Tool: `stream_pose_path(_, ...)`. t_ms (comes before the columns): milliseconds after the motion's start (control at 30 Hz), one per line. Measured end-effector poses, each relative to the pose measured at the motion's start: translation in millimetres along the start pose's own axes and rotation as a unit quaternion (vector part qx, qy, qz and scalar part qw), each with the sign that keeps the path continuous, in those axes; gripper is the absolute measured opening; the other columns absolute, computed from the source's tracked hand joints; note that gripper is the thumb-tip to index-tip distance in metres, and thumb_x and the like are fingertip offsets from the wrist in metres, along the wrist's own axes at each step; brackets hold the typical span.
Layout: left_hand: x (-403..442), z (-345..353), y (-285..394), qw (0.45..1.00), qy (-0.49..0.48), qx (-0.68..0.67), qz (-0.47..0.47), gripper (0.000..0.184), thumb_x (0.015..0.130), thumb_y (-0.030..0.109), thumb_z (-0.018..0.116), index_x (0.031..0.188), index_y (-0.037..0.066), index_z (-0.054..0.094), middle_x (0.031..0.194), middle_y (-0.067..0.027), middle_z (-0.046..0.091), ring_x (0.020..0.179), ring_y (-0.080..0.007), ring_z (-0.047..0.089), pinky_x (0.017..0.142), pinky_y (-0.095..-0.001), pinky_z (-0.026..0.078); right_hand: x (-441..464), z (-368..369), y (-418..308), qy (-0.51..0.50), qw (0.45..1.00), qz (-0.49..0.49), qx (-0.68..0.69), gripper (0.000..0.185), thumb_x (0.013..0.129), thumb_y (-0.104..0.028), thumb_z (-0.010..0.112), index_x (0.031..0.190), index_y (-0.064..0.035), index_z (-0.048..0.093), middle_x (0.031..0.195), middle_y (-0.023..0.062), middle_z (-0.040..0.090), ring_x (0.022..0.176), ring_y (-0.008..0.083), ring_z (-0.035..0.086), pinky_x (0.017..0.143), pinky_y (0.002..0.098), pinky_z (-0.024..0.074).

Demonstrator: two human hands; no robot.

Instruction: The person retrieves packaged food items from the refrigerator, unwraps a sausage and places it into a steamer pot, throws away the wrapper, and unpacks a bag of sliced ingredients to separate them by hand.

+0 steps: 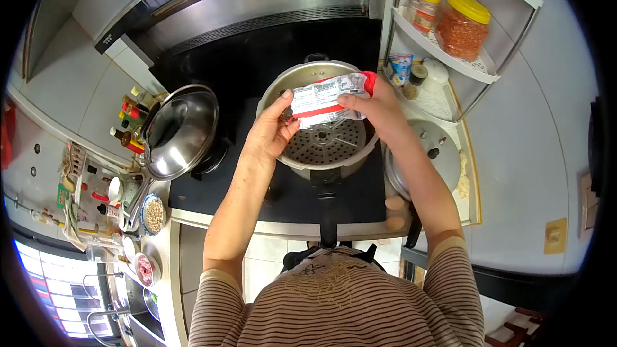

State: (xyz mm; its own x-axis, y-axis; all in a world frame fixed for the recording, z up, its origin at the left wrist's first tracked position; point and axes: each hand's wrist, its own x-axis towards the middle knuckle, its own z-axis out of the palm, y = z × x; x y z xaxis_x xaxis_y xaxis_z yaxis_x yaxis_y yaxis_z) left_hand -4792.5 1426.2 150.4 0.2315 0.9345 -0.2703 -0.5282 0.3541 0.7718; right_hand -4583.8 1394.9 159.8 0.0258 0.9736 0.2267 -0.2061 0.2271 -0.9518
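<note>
A white and red food packet (313, 97) with small printing spans my two hands, above a metal pressure cooker pot (301, 79). My left hand (271, 130) grips its left end, thumb on the near face. At the other end, my right hand (378, 106) pinches the packet with the thumb across the print. Beneath it, a perforated steamer rack (331, 148) lies inside the pot. The pot's black handle (328, 212) points toward my body. Something dark shows by the packet's left end, but I cannot make it out.
A lidded wok (183, 132) stands left on the black cooktop (257, 202). To the right lie the pressure cooker lid (427, 154) and two eggs (394, 212). A corner shelf (450, 48) holds jars. Bottles (132, 122) and a bowl of beans or grains (153, 214) line the left counter.
</note>
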Motion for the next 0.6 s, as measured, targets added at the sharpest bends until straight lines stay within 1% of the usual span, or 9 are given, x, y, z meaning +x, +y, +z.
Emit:
stream_pose_path(100, 2.6, 1.1, -1.9, 1.000, -0.012, -0.011, -0.011, 0.028, 0.081, 0.023, 0.069, 0.101, 0.005, 0.060, 0.090, -0.0082, 0.063, 0.074, -0.0160, 0.064, 0.057, -0.0256, 0.058, -2.1, 1.2, -2.0, 0.034, 0.999, 0.014, -0.003, 0.028, 0.072, -0.006, 0.071, 0.094, -0.0017, 0.054, 0.088, 0.0059, 0.061, 0.079, 0.0118, 0.059, 0.070, 0.0243, 0.0468)
stream_pose_path(200, 0.6, 3.7, -2.3, 1.000, -0.005, -0.015, -0.022, 0.029, 0.082, 0.022, 0.068, 0.103, 0.004, 0.059, 0.093, -0.0099, 0.063, 0.077, -0.0187, 0.064, 0.061, -0.0292, 0.059, -1.2, -1.6, 4.2, 0.051, 0.999, 0.016, 0.003, 0.022, 0.073, -0.002, 0.068, 0.087, -0.0025, 0.052, 0.084, 0.0057, 0.061, 0.077, 0.0106, 0.058, 0.069, 0.0241, 0.0462)
stream_pose_path(300, 0.5, 2.7, -1.5, 0.999, -0.024, -0.014, -0.030, 0.031, 0.083, 0.021, 0.067, 0.106, 0.003, 0.058, 0.096, -0.0121, 0.063, 0.082, -0.0215, 0.064, 0.066, -0.0325, 0.059, 6.2, -11.2, 20.0, 0.075, 0.997, -0.006, -0.022, 0.021, 0.071, -0.001, 0.068, 0.088, -0.0011, 0.055, 0.081, 0.0073, 0.062, 0.073, 0.0123, 0.059, 0.063, 0.0248, 0.0469)
stream_pose_path(400, 8.3, -2.2, -3.0, 0.997, -0.060, -0.007, -0.045, 0.032, 0.083, 0.020, 0.066, 0.108, 0.001, 0.056, 0.099, -0.0139, 0.062, 0.087, -0.0234, 0.064, 0.071, -0.0350, 0.059, 9.0, -12.8, 19.3, 0.130, 0.981, -0.078, -0.122, 0.018, 0.071, -0.001, 0.066, 0.082, -0.0015, 0.052, 0.074, 0.0076, 0.061, 0.070, 0.0125, 0.057, 0.062, 0.0258, 0.0451)
stream_pose_path(500, 10.8, 1.8, -5.2, 0.998, -0.061, -0.002, -0.024, 0.032, 0.083, 0.018, 0.065, 0.108, -0.001, 0.056, 0.101, -0.0151, 0.062, 0.089, -0.0245, 0.064, 0.073, -0.0354, 0.059, 7.1, -9.0, 15.3, 0.189, 0.954, -0.117, -0.199, 0.016, 0.072, -0.002, 0.065, 0.081, -0.0007, 0.053, 0.072, 0.0093, 0.060, 0.068, 0.0148, 0.058, 0.062, 0.0271, 0.0447)
stream_pose_path(600, 15.5, 4.7, -6.6, 0.996, -0.081, 0.026, -0.029, 0.033, 0.083, 0.018, 0.066, 0.107, -0.003, 0.056, 0.099, -0.0151, 0.063, 0.088, -0.0238, 0.065, 0.072, -0.0341, 0.059, 3.7, -12.4, 10.3, 0.223, 0.938, -0.143, -0.221, 0.016, 0.073, -0.003, 0.064, 0.085, -0.0005, 0.052, 0.073, 0.0109, 0.060, 0.069, 0.0184, 0.059, 0.063, 0.0292, 0.0453)
